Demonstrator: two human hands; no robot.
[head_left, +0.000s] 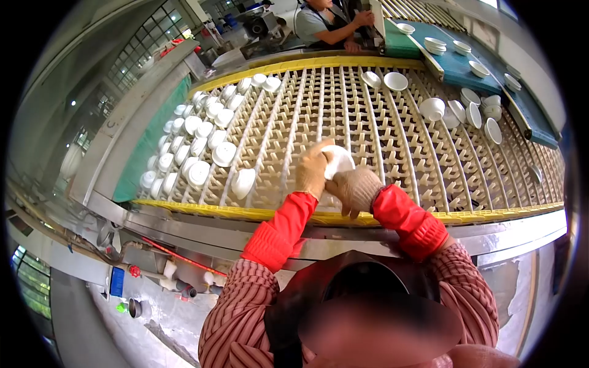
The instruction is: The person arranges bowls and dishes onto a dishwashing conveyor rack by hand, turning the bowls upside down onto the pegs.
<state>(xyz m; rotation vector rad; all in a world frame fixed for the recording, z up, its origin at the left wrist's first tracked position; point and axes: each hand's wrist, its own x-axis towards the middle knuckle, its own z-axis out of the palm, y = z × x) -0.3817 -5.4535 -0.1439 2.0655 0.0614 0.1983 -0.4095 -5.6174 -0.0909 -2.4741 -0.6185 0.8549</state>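
Note:
A white bowl (339, 162) is held between my two gloved hands above the pegged rack conveyor (294, 132). My left hand (314, 168) grips its left side, with the fingers curled over the rim. On the bowl's lower right edge, my right hand (356, 189) is closed; its fingertips are partly hidden. To the left, many white bowls (224, 153) stand tilted in rows among the pegs. A single bowl (243, 183) rests nearer to my left hand.
Loose bowls (432, 109) lie on the rack's right side, and two more (396, 81) near its far edge. A blue-green belt (454, 61) carries bowls at the upper right. Another person (328, 24) is beyond the yellow far edge (307, 63).

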